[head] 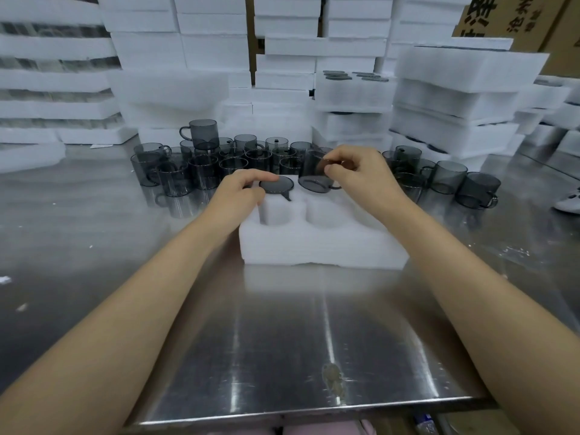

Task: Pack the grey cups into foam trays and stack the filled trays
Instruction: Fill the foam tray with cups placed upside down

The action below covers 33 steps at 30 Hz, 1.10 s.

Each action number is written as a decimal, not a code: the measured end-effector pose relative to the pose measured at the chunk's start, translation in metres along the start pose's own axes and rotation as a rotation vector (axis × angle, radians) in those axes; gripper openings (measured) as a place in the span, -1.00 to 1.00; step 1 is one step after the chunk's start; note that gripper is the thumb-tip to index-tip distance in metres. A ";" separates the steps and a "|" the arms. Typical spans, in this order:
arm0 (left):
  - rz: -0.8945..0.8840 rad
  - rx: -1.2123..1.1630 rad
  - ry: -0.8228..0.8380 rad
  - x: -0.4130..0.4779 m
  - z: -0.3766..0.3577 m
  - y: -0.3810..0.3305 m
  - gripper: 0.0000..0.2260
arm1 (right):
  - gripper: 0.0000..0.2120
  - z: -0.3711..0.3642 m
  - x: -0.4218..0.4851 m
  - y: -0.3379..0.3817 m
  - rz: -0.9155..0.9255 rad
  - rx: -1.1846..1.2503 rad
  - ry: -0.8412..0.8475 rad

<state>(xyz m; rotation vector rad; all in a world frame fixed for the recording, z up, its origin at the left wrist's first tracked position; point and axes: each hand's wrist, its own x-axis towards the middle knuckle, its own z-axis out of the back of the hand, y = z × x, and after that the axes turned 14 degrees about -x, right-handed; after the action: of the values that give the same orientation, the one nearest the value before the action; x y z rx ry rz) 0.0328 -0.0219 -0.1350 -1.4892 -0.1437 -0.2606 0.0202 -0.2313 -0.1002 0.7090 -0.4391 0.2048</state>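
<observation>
A white foam tray (323, 246) with round pockets lies on the steel table in front of me. One grey cup (276, 185) sits sunk in its far-left pocket, only the rim and handle showing. My left hand (241, 196) rests on that cup's left edge, fingers curled over it. My right hand (357, 171) pinches a second grey cup (312, 172) by its upper wall and holds it tilted over the far-right pocket. The two near pockets (321, 215) hold nothing. Several loose grey cups (204, 171) stand behind the tray.
More grey cups (448, 177) stand to the right. Stacks of white foam trays (455, 98) rise at the back and both sides, some with cups inside. Cardboard boxes (502, 20) stand top right. The table's near edge (314, 409) runs along the bottom.
</observation>
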 end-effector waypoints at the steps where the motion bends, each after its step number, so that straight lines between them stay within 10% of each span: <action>1: -0.004 0.000 0.000 0.000 0.000 0.000 -0.55 | -0.83 0.000 0.000 0.001 0.007 -0.031 -0.020; 8: -0.016 0.012 0.002 0.001 0.000 0.001 -0.55 | -0.82 -0.002 -0.002 0.002 0.157 -0.321 0.021; 18: -0.025 0.030 0.006 0.000 0.000 -0.001 -0.57 | -0.87 0.010 0.004 -0.011 -0.036 0.048 0.171; 33: -0.021 0.045 0.018 0.002 0.002 0.001 -0.56 | -0.89 0.021 0.007 -0.020 -0.077 -0.093 0.220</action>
<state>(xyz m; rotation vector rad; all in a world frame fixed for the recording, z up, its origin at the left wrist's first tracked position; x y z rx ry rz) 0.0347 -0.0203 -0.1352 -1.4414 -0.1500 -0.2865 0.0263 -0.2600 -0.0946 0.6036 -0.2090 0.1861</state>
